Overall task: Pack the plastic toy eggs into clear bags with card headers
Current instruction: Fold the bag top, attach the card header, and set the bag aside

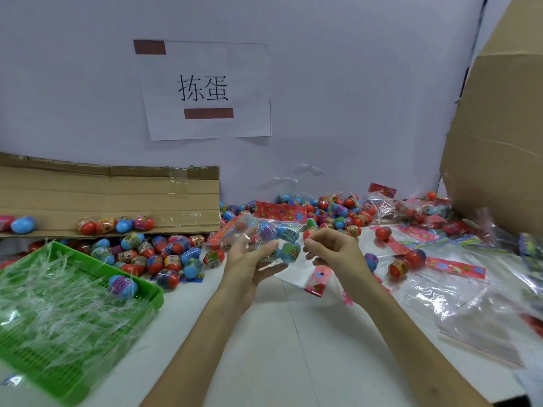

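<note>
Head view: the left hand (249, 261) cups a clear bag (276, 243) of blue eggs above the table (279, 333), fingers curled round it, its red header (219, 234) pointing left. The right hand (333, 249) pinches a red egg (307, 234) at the bag's right edge. Loose eggs (164, 255) lie heaped beside a green basket (155, 298), with empty bags (440, 292) at right.

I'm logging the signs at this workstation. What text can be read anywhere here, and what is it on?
"拣蛋": printed on the white paper sheet taped to the wall.
Labels on the toy eggs: too blurred to read.
Card headers: flower print only, no words legible.
</note>
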A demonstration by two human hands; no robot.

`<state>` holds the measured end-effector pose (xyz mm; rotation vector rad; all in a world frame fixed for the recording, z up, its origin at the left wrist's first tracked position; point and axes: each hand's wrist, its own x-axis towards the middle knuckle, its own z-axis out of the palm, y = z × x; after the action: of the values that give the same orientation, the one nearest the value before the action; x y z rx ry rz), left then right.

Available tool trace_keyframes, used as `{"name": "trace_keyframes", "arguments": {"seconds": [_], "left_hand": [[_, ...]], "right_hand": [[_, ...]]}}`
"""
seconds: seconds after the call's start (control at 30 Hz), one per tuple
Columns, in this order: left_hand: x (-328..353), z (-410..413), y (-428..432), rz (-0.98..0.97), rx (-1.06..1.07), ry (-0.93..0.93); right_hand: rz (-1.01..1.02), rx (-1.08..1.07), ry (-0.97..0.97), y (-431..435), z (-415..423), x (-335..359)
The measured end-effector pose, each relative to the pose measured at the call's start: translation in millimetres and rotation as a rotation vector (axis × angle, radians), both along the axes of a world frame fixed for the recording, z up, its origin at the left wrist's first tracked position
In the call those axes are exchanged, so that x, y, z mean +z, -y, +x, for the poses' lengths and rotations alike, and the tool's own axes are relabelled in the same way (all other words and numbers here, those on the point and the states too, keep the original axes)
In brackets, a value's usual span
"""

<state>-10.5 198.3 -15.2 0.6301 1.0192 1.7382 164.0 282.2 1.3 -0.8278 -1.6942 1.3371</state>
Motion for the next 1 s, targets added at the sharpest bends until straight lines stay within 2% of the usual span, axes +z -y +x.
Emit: {"name": "trace_keyframes", "arguments": {"seconds": [0.17, 0.37, 0.6, 0.7, 0.83, 0.93, 1.0], "left_hand": [[2.1, -3.5, 2.0, 0.021, 0.014, 0.044], [6.3, -2.3, 6.1, 0.020, -0.073, -0.003], [11.6, 4.2, 7.3, -0.016, -0.103, -0.027], [8.4, 2.0, 4.4, -0.041, -0.014, 0.003], [5.5, -13.9, 5.4, -0.073, 0.174, 0.099], [5.9, -24.4, 9.6, -0.093, 0.266, 0.170], [5.5, -25.9, 9.6, -0.114, 0.288, 0.198]], "right_hand": [[-0.117, -0.009, -0.103, -4.6, 3.9, 4.6], [-0.178, 0.126, 0.051, 3.2, -4.2, 1.6], [-0.221, 0.030, -0.146, -5.5, 5.9, 3.8], [-0.209, 0.121, -0.080, -9.8, 13.9, 6.6], [-0.155, 0.117, 0.140, -19.7, 25.0, 10.9], [-0.159, 0.305, 0.354, -29.5, 38.3, 16.5], [-0.174, 0.338, 0.290, -42.0, 46.5, 23.9]]}}
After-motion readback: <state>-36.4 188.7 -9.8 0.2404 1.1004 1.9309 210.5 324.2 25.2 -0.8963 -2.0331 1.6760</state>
